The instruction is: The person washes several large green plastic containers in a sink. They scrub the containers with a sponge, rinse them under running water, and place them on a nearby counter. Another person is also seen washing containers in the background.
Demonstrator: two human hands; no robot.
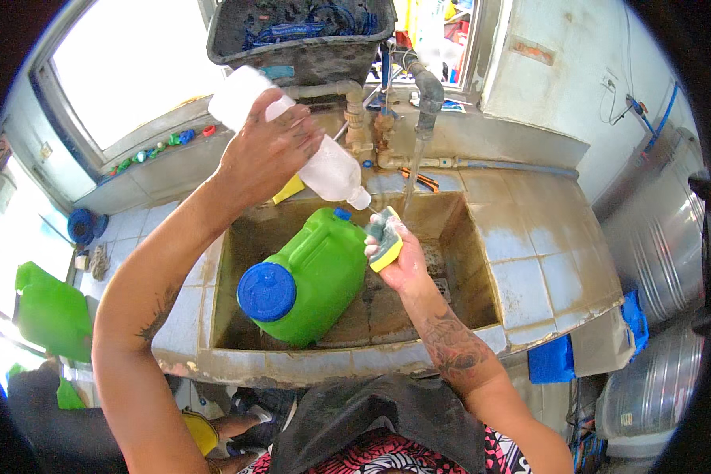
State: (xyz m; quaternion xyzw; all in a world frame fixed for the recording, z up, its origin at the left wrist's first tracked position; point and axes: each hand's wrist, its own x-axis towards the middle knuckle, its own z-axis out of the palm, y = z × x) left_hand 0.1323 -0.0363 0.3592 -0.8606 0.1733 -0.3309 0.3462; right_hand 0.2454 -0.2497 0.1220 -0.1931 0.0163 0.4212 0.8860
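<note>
My left hand [275, 139] grips a translucent white plastic bottle [332, 172], tilted with its cap end pointing down to the right. Just below that tip, my right hand [409, 260] holds a yellow and dark green scouring sponge [386, 242], scrub side up with whitish wet patches on it. A green plastic jug [326, 272] with a large blue screw cap [266, 292] and a small blue cap [342, 214] lies slanted in the tiled sink [474, 278]. Water [415, 172] runs from the grey pipe spout [431, 98] behind the sponge.
A black plastic tub [296, 56] sits behind the sink near pipes and a valve [358, 145]. An orange and black tool [423, 179] lies by the back rim. At left are another green container [53, 311] and a person [65, 415]; metal tanks [657, 237] stand right.
</note>
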